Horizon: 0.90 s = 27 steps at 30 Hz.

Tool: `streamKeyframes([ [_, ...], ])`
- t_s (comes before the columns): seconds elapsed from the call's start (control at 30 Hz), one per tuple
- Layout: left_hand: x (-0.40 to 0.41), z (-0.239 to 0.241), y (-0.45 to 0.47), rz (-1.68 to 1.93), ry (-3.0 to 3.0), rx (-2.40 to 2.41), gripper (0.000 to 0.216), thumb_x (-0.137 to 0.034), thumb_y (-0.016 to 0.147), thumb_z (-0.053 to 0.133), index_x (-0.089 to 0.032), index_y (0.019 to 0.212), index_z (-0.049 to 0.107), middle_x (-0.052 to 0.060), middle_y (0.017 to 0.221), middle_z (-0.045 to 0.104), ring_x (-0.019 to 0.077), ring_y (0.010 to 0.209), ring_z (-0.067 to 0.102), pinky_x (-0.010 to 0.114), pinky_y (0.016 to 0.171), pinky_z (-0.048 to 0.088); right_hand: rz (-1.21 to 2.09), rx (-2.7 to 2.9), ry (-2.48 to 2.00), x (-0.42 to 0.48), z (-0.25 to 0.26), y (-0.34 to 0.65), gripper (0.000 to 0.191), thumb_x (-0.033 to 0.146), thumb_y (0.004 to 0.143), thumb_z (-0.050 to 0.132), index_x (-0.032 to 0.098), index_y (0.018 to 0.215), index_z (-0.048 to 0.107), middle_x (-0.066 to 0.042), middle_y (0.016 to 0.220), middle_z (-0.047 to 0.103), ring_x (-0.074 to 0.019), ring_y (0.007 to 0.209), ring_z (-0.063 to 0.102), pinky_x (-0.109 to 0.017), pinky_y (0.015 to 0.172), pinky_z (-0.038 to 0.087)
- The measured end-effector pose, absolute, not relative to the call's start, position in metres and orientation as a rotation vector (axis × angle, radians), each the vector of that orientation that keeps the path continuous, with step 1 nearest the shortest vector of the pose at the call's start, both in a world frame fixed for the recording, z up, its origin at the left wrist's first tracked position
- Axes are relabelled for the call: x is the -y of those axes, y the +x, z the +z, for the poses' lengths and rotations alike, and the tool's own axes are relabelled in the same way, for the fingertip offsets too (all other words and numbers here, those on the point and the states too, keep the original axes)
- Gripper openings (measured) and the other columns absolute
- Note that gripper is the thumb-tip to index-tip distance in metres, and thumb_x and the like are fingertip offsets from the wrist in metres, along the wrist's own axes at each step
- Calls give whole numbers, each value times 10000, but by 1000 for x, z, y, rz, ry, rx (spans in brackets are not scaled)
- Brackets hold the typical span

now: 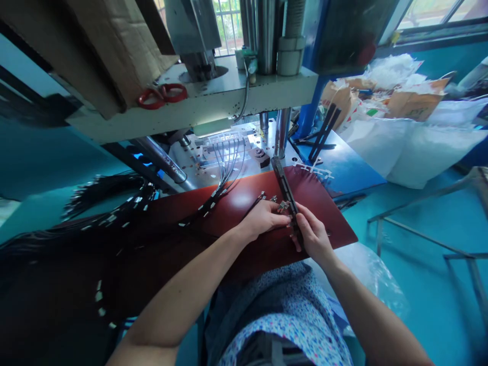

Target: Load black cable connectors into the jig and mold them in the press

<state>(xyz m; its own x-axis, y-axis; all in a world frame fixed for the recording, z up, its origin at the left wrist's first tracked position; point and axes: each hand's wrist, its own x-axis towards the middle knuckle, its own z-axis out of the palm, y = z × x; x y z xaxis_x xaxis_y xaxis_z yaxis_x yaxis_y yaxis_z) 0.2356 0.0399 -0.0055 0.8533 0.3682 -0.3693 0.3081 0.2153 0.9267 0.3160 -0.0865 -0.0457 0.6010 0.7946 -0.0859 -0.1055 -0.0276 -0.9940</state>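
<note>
On a dark red board (244,198) lies a long dark metal strip (284,185), running from the press toward me. My right hand (312,236) is wrapped round the strip's near end. My left hand (263,218) pinches a small metal-tipped piece (284,207) against the strip's left side. A thin black cord with a metal tip (261,195) lies just beyond my left fingers. Several more cords (224,168) run from the board into the press fixture (224,140).
A big press (213,101) stands over the bench, with red-handled scissors (162,95) on its shelf. A large bundle of black metal-tipped cords (102,203) lies at the left. Loose dark strips (324,129) rest on the blue table, white bags (412,142) at the right.
</note>
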Motion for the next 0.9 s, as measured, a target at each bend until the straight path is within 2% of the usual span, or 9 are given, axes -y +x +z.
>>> streamKeyframes([
  [0.13,-41,-6,236,34,1373,-618,116,-197,558,640,-137,530,545,-48,446,481,69,437,416,208,459,302,763,716,-1483,85,-51,315,542,513,866,449,188,1300,464,72,488,492,-77,311,424,-171,279,348],
  [0.23,-40,-10,234,98,1448,-619,137,-200,578,635,-139,525,525,-52,464,471,62,449,400,199,453,289,738,792,-1533,84,-54,315,520,491,883,441,205,1317,460,72,477,488,-79,318,436,-170,294,355],
  [0.4,-44,-12,228,268,1465,-558,181,-302,681,628,-127,700,588,-33,577,521,63,503,422,198,484,314,756,707,-1468,85,-51,315,518,492,869,470,192,1291,483,60,493,504,-83,319,420,-186,289,353],
  [0.57,-52,-9,226,298,1246,-551,283,-363,658,677,-146,706,501,-54,560,459,41,447,377,187,423,259,771,613,-1384,86,-50,317,502,475,855,508,197,1272,486,62,511,509,-85,334,419,-189,283,353],
  [0.77,-49,-10,227,232,1304,-629,246,-333,658,660,-142,739,528,-74,484,411,40,390,320,186,378,206,780,600,-1371,87,-51,318,517,479,840,529,183,1262,489,57,525,524,-90,332,434,-195,269,358],
  [0.9,-48,-10,229,226,1488,-569,267,-352,631,704,-127,705,582,-46,552,511,59,476,420,196,468,314,796,600,-1371,87,-51,318,542,485,832,538,169,1270,486,55,514,520,-92,326,434,-198,267,359],
])
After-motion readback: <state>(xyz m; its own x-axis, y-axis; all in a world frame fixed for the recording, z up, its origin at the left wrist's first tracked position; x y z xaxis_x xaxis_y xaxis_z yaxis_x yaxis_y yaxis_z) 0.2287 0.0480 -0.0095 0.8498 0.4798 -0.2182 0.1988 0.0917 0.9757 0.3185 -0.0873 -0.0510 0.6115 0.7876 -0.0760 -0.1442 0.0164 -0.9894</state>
